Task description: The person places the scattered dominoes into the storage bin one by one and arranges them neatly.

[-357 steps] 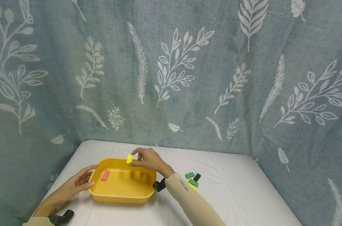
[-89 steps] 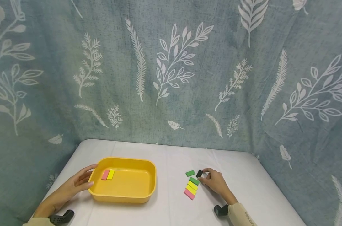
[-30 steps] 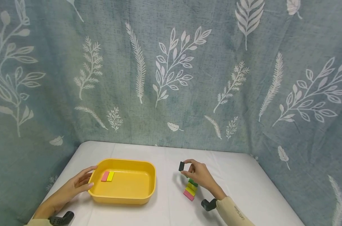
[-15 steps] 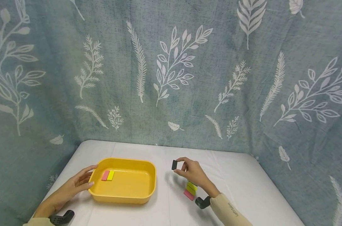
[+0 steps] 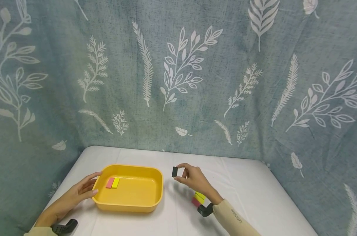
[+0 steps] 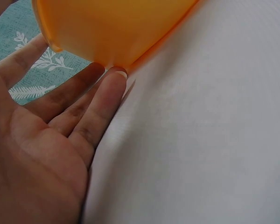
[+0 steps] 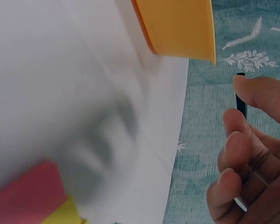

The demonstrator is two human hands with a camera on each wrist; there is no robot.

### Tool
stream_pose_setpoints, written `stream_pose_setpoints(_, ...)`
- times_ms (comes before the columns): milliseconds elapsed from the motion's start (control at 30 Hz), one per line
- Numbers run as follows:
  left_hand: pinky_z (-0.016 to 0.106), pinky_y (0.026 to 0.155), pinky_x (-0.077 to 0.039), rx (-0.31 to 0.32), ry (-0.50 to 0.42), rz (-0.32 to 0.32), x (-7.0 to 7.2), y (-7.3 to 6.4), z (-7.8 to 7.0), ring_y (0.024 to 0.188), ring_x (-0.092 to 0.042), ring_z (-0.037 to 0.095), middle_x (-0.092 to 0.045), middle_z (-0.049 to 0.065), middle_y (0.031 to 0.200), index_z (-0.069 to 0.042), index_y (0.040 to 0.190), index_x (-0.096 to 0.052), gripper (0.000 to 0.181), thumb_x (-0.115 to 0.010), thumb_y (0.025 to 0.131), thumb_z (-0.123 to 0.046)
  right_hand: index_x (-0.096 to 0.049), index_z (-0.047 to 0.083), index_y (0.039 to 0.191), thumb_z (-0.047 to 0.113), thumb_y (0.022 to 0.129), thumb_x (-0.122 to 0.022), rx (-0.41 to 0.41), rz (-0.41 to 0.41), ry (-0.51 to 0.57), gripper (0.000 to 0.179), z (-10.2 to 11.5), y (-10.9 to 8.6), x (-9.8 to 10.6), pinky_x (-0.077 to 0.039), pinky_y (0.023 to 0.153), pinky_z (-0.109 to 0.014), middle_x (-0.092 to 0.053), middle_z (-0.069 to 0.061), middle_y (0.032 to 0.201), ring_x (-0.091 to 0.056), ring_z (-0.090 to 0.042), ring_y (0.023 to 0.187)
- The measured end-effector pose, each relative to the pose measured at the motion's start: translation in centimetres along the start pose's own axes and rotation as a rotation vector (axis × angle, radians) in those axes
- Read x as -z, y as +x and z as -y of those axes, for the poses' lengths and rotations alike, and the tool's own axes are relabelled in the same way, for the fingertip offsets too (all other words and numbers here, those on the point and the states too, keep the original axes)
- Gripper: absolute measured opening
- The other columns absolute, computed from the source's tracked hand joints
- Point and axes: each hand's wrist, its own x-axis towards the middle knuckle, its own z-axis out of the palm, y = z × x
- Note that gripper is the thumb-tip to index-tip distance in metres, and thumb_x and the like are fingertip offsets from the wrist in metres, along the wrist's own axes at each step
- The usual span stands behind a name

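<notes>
Currently, your right hand (image 5: 194,177) pinches a small black rectangular block (image 5: 175,172) by its ends, held over the white-covered counter (image 5: 172,223), just right of a yellow, round-cornered plastic tray (image 5: 128,207); this hold likely keeps its broad faces clear. Your left hand (image 5: 82,190) touches the tray's left side with relaxed fingers, presumably to steady it. Inside, a flat pink block (image 5: 109,183) and a flat yellow block (image 5: 115,183) lie side by side.

- On the bench (image 5: 178,223), at left, we see the tray (image 5: 134,193), with two blocks (image 5: 115,182) inside.
- To its right, more blocks (image 5: 200,198).
- Between, one block (image 5: 174,172) in the air.
- Behind, the curtain (image 5: 122,82).
</notes>
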Motion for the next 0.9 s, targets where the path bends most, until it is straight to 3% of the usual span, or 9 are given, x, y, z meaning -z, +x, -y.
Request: stream_pose_setpoints(900, 0.069, 0.114, -0.030, -0.032, 0.002, 0.014, 0.1, 0.0, 0.2, 0.147, -0.026, 0.054, -0.025, 0.033, 0.161, -0.016, 0.164, -0.021, 0.079, -0.067, 0.101, -0.031, -0.066, 0.012, 0.131, 0.033, 0.092, -0.080, 0.070, 0.076, 0.037, 0.046, 4.0, 2.9, -3.2, -0.044, 0.051, -0.020, -0.063, 0.012, 0.070, -0.052, -0.006, 0.053)
